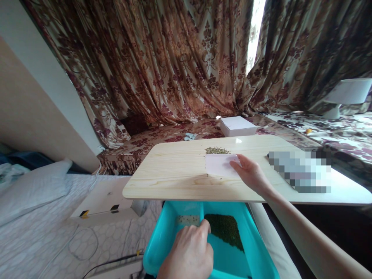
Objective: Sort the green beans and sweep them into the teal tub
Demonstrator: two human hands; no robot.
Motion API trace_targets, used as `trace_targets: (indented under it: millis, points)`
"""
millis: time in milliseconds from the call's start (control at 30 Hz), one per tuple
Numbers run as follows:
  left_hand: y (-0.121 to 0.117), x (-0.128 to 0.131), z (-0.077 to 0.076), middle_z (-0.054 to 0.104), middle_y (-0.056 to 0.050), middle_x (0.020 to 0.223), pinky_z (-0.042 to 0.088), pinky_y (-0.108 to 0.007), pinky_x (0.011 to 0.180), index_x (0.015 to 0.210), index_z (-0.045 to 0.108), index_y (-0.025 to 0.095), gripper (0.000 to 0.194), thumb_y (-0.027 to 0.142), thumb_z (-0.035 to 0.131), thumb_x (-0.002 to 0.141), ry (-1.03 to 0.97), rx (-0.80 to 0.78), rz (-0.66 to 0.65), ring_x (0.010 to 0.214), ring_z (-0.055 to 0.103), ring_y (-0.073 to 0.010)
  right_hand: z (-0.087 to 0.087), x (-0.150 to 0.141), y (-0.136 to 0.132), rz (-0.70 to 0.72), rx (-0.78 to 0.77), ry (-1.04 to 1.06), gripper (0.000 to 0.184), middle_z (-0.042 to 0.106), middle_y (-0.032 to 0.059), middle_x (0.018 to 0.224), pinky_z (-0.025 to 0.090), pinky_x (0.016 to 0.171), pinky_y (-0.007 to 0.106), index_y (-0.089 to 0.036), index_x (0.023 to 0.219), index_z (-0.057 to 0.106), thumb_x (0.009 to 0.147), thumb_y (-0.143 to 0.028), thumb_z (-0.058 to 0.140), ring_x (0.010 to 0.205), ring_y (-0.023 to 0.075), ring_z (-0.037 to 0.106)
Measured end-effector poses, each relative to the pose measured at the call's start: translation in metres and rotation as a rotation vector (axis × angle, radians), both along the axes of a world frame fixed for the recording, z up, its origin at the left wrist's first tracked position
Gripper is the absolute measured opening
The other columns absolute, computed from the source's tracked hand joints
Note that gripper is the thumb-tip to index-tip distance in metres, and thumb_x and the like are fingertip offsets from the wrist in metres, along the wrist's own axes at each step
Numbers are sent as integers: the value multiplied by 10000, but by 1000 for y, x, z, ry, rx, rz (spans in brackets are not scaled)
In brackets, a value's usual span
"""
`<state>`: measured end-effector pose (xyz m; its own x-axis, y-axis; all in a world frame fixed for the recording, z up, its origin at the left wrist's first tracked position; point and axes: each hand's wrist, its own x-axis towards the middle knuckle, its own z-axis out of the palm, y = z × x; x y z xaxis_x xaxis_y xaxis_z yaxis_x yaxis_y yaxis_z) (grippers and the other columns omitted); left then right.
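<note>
My right hand (pixel 248 172) pinches a white card (pixel 219 164) by its right end and holds it on edge over the wooden tabletop (pixel 168 166). Just behind the card lies a patch of small greenish seeds or grains (pixel 217 150), with a few strays around it. My left hand (pixel 188 248) is closed over the divider of a turquoise tub (pixel 154 248) below the table's front edge. A dark green heap of grains (pixel 223 226) fills part of the tub's right compartment. In the left compartment lies a sparse scatter of specks (pixel 187 220).
A pixelated, blurred-out object (pixel 300 172) lies on the table's right side. Behind the table stands a white box (pixel 237 126). Another white box (pixel 104 195) sits on the bed at left, near cables. A lamp (pixel 348 93) stands at far right, beside patterned curtains (pixel 174 58).
</note>
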<state>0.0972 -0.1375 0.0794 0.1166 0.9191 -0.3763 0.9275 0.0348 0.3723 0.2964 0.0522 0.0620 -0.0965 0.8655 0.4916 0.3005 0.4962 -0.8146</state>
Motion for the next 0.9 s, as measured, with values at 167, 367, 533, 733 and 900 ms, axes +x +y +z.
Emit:
trace_targets:
  millis: [167,367,533,733,900]
  points:
    - [-1,-1,0,709,-101,1112,442,-398,958,1212,614,239,417,164,374,879,12,6,7,1101,624,-294,6,5,-10,34,-30,9,311,767,43,765,573,642,342,-242,836,689,821,-552,667,715,233,711]
    - [0,-1,3,709,-101,1112,442,-384,968,1220,611,239,423,162,373,879,25,-12,19,1113,621,-288,8,38,-23,-97,-8,40,377,739,36,713,570,622,328,-252,841,694,783,-625,698,711,237,715]
    - [-1,-1,3,708,-97,1102,437,-396,983,1209,611,243,422,160,372,871,12,0,23,1118,620,-287,-4,51,-34,-130,-41,79,440,779,59,796,591,644,336,-240,893,707,764,-661,711,732,241,731]
    - [-1,-1,2,708,-103,1107,445,-411,980,1209,613,235,426,155,371,868,2,8,22,1113,628,-291,-8,32,-47,-57,-97,111,473,793,81,844,597,664,337,-230,915,704,768,-680,699,761,250,740]
    - [-1,-2,1,712,-100,1114,446,-402,982,1202,617,236,424,148,373,866,-11,20,23,1113,633,-283,-5,17,-34,-16,-95,116,443,782,75,798,590,647,338,-227,884,693,783,-659,685,740,245,733]
